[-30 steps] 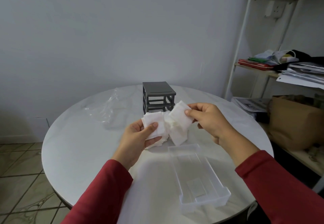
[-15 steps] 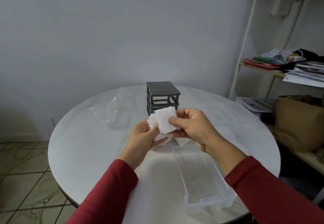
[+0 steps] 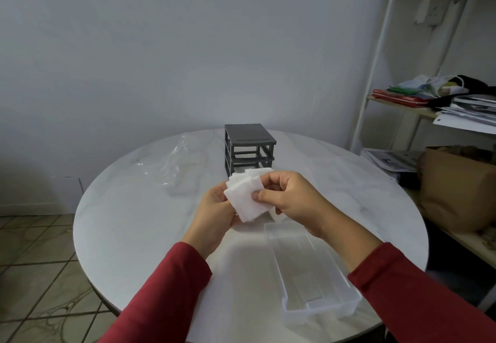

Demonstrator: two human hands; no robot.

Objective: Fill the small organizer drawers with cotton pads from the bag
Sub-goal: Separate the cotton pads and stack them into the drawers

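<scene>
Just beyond the clear drawer (image 3: 322, 310), cotton pads (image 3: 245, 204) in the grip of left hand (image 3: 214, 217) and right hand (image 3: 295, 203)

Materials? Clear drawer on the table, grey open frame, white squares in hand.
Clear rectangular drawer: translucent glossy plastic, probably; table shows through. Dark grey drawer frame: matte thin bars, likely plastic. White square pads: matte cotton-like fibre, soft thick edges.

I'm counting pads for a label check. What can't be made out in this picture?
Head view:
- Count of square white cotton pads: overlapped, partly under the right hand.
- Left hand: fingers behind the pads.
- Dark grey plastic organizer frame: lowest slot partly hidden by pads.
</scene>
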